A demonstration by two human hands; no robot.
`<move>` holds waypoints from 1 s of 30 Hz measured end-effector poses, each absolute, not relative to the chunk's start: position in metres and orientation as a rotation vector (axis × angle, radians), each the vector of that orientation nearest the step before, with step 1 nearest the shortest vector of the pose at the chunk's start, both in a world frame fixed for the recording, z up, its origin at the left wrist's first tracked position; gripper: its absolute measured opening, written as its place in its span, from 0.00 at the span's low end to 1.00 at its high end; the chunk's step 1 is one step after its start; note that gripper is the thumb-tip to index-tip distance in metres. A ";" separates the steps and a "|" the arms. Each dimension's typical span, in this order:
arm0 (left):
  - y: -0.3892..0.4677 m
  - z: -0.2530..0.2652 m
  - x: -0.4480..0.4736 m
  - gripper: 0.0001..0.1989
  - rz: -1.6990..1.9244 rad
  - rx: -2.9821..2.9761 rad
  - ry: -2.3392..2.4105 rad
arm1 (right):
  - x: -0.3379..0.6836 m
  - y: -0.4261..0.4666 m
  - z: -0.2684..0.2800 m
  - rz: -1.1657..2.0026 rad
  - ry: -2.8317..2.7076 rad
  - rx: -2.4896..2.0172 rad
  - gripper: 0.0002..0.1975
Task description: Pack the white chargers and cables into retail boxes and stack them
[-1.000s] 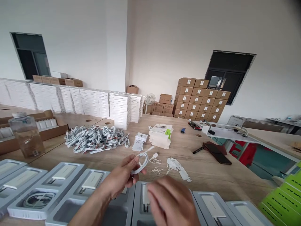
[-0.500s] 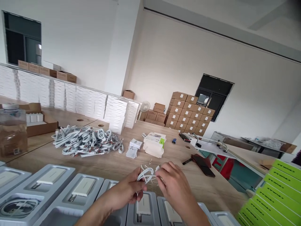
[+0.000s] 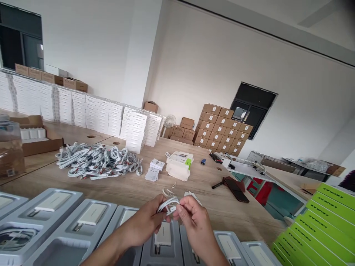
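Note:
A coiled white charging cable [image 3: 168, 204] is gripped in my left hand [image 3: 149, 218], its fingers closed round the loops. My right hand [image 3: 194, 220] pinches the cable at the right side of the coil, close to the left fingers. Below both hands stand grey plastic trays [image 3: 59, 242] in a row, with a white charger [image 3: 163, 233] in the tray just beneath. One tray at the far left holds a coiled cable [image 3: 17, 237] in its lower compartment. Thin pale strips [image 3: 169, 191] lie on the table just beyond my hands.
A heap of cables [image 3: 97, 160] lies left on the wooden table, near small white cards [image 3: 154, 169] and an unfolded white carton [image 3: 179, 166]. Green boxes [image 3: 313, 225] are stacked at right. A dark phone [image 3: 235, 189], a clear jug [image 3: 10, 147] and white box stacks [image 3: 102, 115] stand farther out.
My right hand has moved left and closer to my left hand, now pinching the cable beside the coil. The view has shifted slightly.

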State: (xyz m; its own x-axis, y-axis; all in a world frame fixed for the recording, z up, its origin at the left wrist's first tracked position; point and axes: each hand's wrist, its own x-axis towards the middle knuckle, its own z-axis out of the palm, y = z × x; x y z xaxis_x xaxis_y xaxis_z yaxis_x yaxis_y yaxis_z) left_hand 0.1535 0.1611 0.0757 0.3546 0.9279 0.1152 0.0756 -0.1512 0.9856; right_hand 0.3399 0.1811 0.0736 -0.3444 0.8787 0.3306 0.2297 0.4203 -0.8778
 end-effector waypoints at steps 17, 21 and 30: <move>0.162 0.070 0.145 0.12 1.163 1.935 1.170 | 0.350 0.195 0.073 0.371 -2.048 -0.937 0.22; 0.159 0.071 0.148 0.11 1.128 1.707 1.014 | 0.350 0.197 0.072 0.469 -2.072 -0.914 0.09; 0.170 0.071 0.146 0.18 0.942 1.397 0.865 | 0.347 0.193 0.071 0.208 -2.096 -0.746 0.07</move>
